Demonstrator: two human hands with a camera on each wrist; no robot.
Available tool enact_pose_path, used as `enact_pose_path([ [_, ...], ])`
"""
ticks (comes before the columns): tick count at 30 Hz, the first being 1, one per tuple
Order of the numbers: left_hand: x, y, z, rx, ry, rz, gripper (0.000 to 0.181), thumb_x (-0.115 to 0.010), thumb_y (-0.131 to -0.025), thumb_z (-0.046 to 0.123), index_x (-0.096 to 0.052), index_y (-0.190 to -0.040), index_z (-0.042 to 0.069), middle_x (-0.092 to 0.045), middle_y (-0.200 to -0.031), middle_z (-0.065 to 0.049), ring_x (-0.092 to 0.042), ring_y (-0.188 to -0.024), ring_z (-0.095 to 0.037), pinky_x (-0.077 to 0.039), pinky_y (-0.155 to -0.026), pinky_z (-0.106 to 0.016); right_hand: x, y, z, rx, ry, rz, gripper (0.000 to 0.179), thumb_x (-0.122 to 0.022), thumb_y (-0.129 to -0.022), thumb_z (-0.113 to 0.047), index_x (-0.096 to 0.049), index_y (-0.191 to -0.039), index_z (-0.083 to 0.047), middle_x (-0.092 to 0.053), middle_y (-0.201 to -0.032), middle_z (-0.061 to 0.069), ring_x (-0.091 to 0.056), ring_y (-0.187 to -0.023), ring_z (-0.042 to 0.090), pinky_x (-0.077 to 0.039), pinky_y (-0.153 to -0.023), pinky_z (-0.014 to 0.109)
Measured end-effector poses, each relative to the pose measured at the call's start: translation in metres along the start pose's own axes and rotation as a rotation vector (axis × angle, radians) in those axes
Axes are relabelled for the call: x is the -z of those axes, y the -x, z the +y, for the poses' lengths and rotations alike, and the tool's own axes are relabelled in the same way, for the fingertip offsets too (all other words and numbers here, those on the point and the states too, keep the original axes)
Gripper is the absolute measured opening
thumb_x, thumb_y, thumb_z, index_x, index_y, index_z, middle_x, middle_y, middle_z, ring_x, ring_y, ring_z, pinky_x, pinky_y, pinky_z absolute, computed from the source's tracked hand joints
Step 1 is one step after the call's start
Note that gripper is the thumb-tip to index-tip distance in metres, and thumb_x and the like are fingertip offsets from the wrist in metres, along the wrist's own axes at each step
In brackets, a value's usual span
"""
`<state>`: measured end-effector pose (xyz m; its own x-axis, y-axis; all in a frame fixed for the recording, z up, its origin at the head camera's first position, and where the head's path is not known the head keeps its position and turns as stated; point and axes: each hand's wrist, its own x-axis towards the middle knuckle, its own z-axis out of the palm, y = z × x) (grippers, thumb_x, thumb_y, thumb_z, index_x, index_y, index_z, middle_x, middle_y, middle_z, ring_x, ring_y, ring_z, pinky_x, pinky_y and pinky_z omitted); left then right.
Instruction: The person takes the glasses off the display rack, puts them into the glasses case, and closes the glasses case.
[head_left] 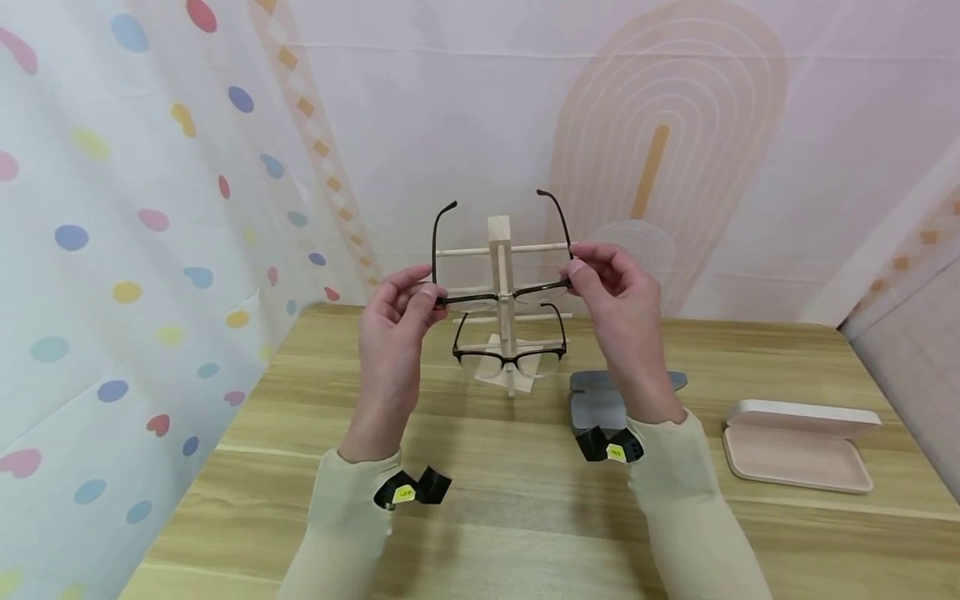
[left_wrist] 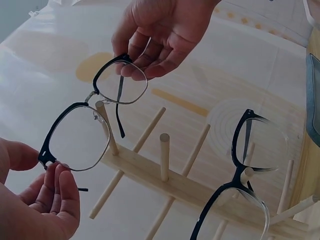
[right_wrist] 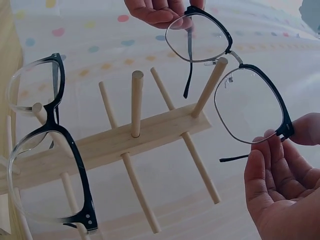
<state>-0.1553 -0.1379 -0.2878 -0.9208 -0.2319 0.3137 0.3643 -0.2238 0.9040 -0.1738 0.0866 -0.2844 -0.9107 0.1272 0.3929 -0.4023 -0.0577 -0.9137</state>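
Between both hands is a pair of half-rim eyeglasses (head_left: 468, 302) with a dark browline and thin metal lower rims. My left hand (head_left: 397, 321) pinches the left hinge corner, and my right hand (head_left: 618, 304) pinches the right one. The temples point away, toward the backdrop. In the right wrist view the bridge of the glasses (right_wrist: 235, 57) sits right at the tip of the top front peg. A wooden display stand (head_left: 501, 229) with several pegs is behind them. Lower on the stand hang black-and-clear eyeglasses (head_left: 509, 360), their bridge over a peg.
A grey glasses case (head_left: 588, 400) lies on the wooden table (head_left: 495, 533), partly hidden behind my right wrist. Further right stands an open case with a pink lining (head_left: 795, 457). A patterned cloth backdrop (head_left: 420, 100) rises along the back and left side.
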Motion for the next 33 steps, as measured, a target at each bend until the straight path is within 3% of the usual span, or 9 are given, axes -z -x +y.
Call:
enact_pose_path([
  [10,-0.002,0.009,0.003,-0.059,-0.059,0.002,0.026,-0.062,-0.098,-0.004,-0.063,-0.124,-0.005,-0.07,-0.091,-0.001,-0.067,-0.09,-0.018,-0.057,-0.082,-0.027,0.006,0.009,-0.007,0.059,-0.021,0.001,0.021,-0.065,-0.099,-0.007,-0.068,-0.119,0.001,-0.069,-0.098,0.007,-0.067,-0.092,0.022,-0.057,-0.085,0.027],
  [18,-0.002,0.019,0.007,-0.053,-0.089,0.004,0.029,-0.064,-0.095,-0.004,-0.064,-0.123,0.0,-0.071,-0.089,-0.001,-0.065,-0.083,-0.016,-0.054,-0.078,-0.026,0.014,0.018,-0.009,0.071,0.006,0.003,0.021,-0.064,-0.099,-0.004,-0.068,-0.12,0.001,-0.068,-0.097,0.009,-0.067,-0.093,0.029,-0.056,-0.082,0.027],
  [26,-0.004,0.03,0.01,-0.043,-0.109,-0.02,0.032,-0.065,-0.094,-0.006,-0.064,-0.125,0.003,-0.07,-0.091,-0.003,-0.066,-0.087,-0.018,-0.055,-0.078,-0.025,0.023,0.028,-0.011,0.099,0.063,0.014,0.023,-0.063,-0.099,-0.002,-0.068,-0.121,-0.002,-0.069,-0.096,0.008,-0.066,-0.089,0.023,-0.05,-0.072,0.024],
  [33,-0.005,0.039,0.007,-0.059,-0.106,-0.051,0.035,-0.064,-0.092,-0.009,-0.064,-0.125,0.002,-0.071,-0.089,-0.001,-0.068,-0.086,-0.02,-0.053,-0.075,-0.023,0.03,0.038,-0.012,0.093,0.046,0.025,0.025,-0.063,-0.097,0.003,-0.068,-0.121,-0.002,-0.069,-0.095,0.009,-0.067,-0.088,0.021,-0.051,-0.073,0.022],
])
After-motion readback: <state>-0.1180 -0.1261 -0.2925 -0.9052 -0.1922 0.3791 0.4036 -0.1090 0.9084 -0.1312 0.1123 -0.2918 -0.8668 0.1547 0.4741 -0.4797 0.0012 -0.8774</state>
